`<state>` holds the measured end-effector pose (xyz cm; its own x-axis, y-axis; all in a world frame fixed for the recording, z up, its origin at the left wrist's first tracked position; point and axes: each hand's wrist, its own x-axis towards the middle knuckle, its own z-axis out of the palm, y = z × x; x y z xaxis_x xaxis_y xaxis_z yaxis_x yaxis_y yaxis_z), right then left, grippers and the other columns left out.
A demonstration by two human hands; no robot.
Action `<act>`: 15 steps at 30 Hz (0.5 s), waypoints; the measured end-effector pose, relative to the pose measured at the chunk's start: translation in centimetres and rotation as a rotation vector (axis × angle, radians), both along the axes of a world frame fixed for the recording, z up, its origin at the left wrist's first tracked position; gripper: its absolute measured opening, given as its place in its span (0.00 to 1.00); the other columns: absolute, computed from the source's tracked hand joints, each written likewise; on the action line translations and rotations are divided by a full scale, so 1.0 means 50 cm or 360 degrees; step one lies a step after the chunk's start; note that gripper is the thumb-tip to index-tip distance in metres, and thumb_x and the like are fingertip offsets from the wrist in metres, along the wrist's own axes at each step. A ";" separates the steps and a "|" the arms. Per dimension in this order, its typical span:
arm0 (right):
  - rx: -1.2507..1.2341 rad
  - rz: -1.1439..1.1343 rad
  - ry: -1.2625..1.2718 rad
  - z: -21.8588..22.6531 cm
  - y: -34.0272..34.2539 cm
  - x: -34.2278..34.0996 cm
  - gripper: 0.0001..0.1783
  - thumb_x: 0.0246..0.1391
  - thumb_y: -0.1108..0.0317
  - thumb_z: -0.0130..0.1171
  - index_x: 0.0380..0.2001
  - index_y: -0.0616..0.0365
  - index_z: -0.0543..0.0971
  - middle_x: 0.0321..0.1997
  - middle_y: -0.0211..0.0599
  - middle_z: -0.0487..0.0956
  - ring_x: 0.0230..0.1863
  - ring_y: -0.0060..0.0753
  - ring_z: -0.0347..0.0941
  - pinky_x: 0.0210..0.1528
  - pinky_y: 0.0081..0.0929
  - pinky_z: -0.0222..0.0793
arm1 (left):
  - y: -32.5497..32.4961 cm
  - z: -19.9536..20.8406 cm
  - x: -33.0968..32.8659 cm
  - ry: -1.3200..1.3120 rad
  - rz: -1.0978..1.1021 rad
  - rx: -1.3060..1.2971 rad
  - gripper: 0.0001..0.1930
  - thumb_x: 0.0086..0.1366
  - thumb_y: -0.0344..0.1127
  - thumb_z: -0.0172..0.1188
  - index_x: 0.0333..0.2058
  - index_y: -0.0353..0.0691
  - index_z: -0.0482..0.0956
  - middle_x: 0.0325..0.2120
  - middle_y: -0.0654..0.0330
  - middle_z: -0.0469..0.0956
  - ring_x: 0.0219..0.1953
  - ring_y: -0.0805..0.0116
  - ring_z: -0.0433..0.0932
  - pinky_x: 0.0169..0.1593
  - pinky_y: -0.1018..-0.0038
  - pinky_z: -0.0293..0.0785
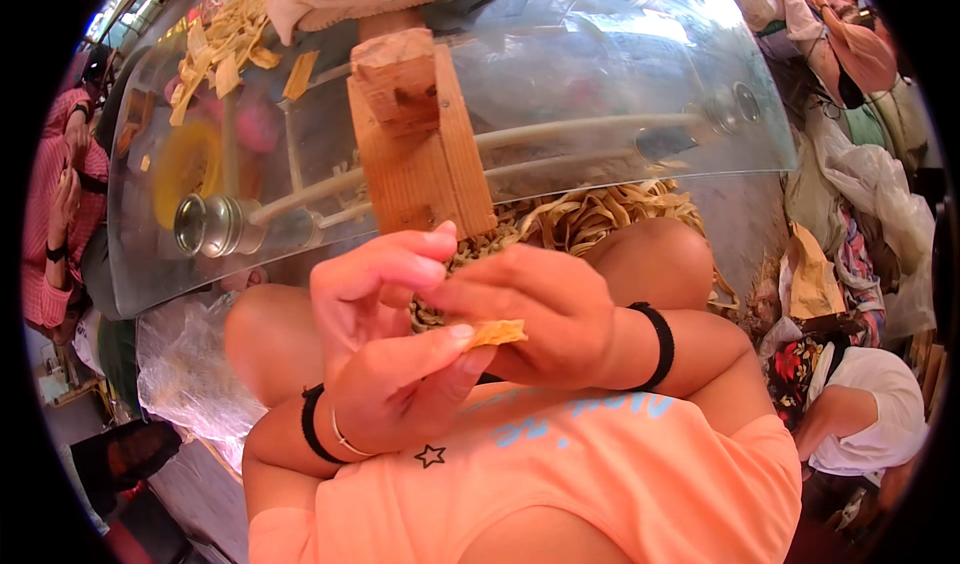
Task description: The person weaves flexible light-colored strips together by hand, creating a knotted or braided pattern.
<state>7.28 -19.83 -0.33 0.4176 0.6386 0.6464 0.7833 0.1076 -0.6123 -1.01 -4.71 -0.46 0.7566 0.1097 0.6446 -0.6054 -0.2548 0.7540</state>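
In front of my chest, my left hand (385, 334) pinches a short, flat, pale-yellow dried fibre strip (497, 334) between thumb and fingers. Close against it is my right hand (540, 309), its back turned up and its fingers drawn together toward the left fingertips. What the right fingers hold is hidden and slightly blurred. Just behind the hands, a plaited tan braid (428, 314) shows in part. A wooden block stand (420, 174) rises beyond them, its lower end near my left fingertips.
A glass tabletop (600, 84) spans the far side, with metal-capped legs beneath. Dried strips (225, 39) lie on it at far left. More long strips (610, 214) are heaped by my right knee. Clear plastic sheeting (195, 364) is at left. Other people sit at both sides.
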 end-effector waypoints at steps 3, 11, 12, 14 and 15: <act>0.0218 0.0148 0.0036 -0.012 0.002 0.011 0.10 0.55 0.73 0.62 0.41 0.64 0.80 0.40 0.43 0.82 0.37 0.44 0.80 0.36 0.34 0.78 | -0.015 0.007 0.002 0.0277 -0.0230 -0.0341 0.22 0.59 0.31 0.69 0.51 0.35 0.72 0.56 0.46 0.61 0.56 0.54 0.71 0.59 0.58 0.72; 0.0819 0.0592 0.1429 0.095 -0.113 0.092 0.13 0.70 0.65 0.43 0.30 0.57 0.71 0.32 0.38 0.74 0.35 0.37 0.70 0.41 0.38 0.73 | 0.009 0.002 -0.017 0.1445 -0.1084 0.0172 0.23 0.60 0.38 0.70 0.52 0.36 0.75 0.30 0.57 0.79 0.32 0.70 0.79 0.36 0.74 0.72; 0.1168 0.0685 0.1788 0.116 -0.141 0.117 0.12 0.69 0.66 0.43 0.29 0.56 0.69 0.30 0.35 0.69 0.32 0.34 0.66 0.37 0.35 0.71 | 0.021 -0.004 -0.022 0.1475 -0.0918 0.0347 0.22 0.60 0.38 0.70 0.52 0.38 0.76 0.26 0.58 0.79 0.28 0.70 0.78 0.33 0.74 0.71; 0.1763 0.0794 0.2093 0.150 -0.236 0.164 0.12 0.69 0.69 0.41 0.28 0.55 0.65 0.25 0.29 0.61 0.25 0.27 0.59 0.30 0.30 0.68 | 0.065 0.035 -0.013 0.1552 -0.0780 0.0751 0.20 0.61 0.41 0.68 0.50 0.40 0.78 0.19 0.59 0.78 0.23 0.67 0.78 0.31 0.73 0.71; 0.1768 0.0892 0.2039 0.149 -0.290 0.200 0.11 0.66 0.70 0.43 0.27 0.54 0.66 0.23 0.26 0.59 0.20 0.24 0.55 0.27 0.28 0.68 | 0.100 0.074 -0.012 0.1630 -0.0743 0.0981 0.20 0.62 0.45 0.67 0.48 0.40 0.79 0.18 0.59 0.77 0.22 0.65 0.78 0.31 0.72 0.71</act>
